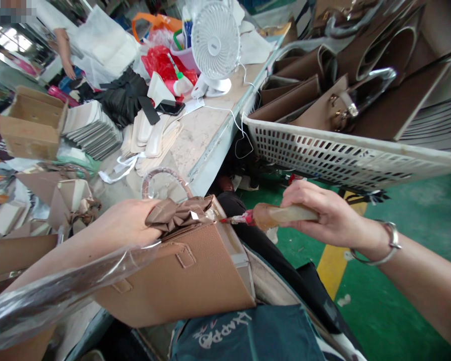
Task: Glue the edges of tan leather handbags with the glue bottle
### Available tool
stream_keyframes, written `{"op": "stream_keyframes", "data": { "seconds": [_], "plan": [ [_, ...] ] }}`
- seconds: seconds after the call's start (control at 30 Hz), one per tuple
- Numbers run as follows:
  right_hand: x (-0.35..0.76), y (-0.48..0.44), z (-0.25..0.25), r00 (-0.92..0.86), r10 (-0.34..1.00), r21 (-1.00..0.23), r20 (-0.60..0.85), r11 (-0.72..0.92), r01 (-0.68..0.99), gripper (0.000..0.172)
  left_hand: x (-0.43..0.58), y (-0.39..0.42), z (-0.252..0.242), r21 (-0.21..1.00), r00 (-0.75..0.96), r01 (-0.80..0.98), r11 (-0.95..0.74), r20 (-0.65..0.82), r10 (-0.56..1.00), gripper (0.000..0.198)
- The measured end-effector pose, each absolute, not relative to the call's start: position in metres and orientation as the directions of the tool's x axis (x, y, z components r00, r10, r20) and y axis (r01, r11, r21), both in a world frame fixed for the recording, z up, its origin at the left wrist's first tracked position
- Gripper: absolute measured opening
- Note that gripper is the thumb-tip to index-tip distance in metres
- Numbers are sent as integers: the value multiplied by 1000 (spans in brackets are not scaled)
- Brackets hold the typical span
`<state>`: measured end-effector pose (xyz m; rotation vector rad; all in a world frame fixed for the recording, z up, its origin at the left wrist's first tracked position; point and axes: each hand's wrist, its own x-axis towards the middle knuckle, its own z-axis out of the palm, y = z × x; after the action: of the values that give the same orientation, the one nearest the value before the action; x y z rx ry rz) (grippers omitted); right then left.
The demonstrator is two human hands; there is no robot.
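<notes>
A tan leather handbag [188, 286] lies tilted across my lap, with brown crumpled lining [176, 214] bunched out of its opening. My left hand [141, 223] grips the bag at this lining, its fingertips hidden in the folds. A plastic-wrapped handle [165, 175] arches up behind that hand, and another plastic-wrapped strap [78, 291] runs below my left forearm. My right hand [315, 210] is closed round a squeeze bottle of amber glue [285, 216]. The bottle lies sideways, its red nozzle pointing left at the upper corner of the bag's open edge.
A white basket [346, 150] of brown bag pieces stands at right. On the workbench [203, 135] are a white fan [215, 45], a phone [170, 107], stacked pale panels [92, 125] and a cardboard box [32, 120]. Another person's arm [63, 52] shows at upper left.
</notes>
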<state>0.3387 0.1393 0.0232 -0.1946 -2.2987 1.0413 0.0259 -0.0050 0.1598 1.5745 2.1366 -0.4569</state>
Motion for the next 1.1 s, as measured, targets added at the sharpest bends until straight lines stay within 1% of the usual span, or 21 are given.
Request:
{"op": "stream_keyframes", "data": {
  "seconds": [0.07, 0.2, 0.3, 0.37, 0.43, 0.5, 0.6, 0.67, 0.77, 0.8, 0.87, 0.97, 1.0, 1.1],
  "plan": [
    [339, 138, 18, -841, 337, -743, 422, 660, -108, 15, 26, -6, 160, -19, -259, 955, 296, -544, 798, 26],
    [351, 124, 6, -918, 287, -812, 272, 581, -59, 13, 22, -8, 158, -26, -266, 952, 305, -561, 784, 31],
    [360, 110, 0, -942, 284, -848, 179, 530, -2, 13, 21, -7, 158, -31, -277, 950, 312, -551, 787, 27],
    [362, 103, -1, -946, 287, -857, 153, 515, 17, 12, 22, -7, 162, -57, -285, 951, 304, -543, 789, 22],
    [361, 101, 1, -945, 292, -858, 150, 513, 22, 13, 23, -9, 168, -70, -282, 955, 289, -521, 806, 18],
    [358, 102, 4, -941, 294, -853, 168, 522, 10, 13, 23, -13, 176, -58, -274, 958, 282, -485, 831, 18],
    [351, 109, 11, -915, 318, -829, 248, 558, -31, 12, 25, -19, 192, -57, -271, 961, 271, -379, 885, 19],
    [346, 115, 14, -887, 343, -805, 308, 591, -51, 11, 28, -21, 201, -97, -264, 964, 246, -312, 913, 17],
    [341, 122, 17, -859, 372, -780, 352, 624, -49, 12, 30, -25, 208, -165, -241, 965, 206, -239, 940, 13],
    [340, 124, 17, -853, 377, -775, 361, 630, -49, 13, 30, -28, 208, -186, -218, 966, 182, -197, 956, 13],
    [340, 125, 17, -845, 383, -768, 373, 639, -48, 16, 30, -36, 205, -213, -111, 973, 92, -79, 991, 14],
    [342, 124, 16, -842, 385, -763, 377, 644, -47, 19, 30, -56, 195, -270, 21, 963, -5, 57, 998, 14],
    [343, 123, 16, -844, 384, -763, 374, 645, -44, 20, 32, -63, 191, -285, 25, 959, 0, 84, 996, 13],
    [346, 121, 13, -856, 374, -752, 358, 659, -27, 21, 41, -82, 176, -315, -49, 945, 88, 130, 990, 13]
  ]
}}
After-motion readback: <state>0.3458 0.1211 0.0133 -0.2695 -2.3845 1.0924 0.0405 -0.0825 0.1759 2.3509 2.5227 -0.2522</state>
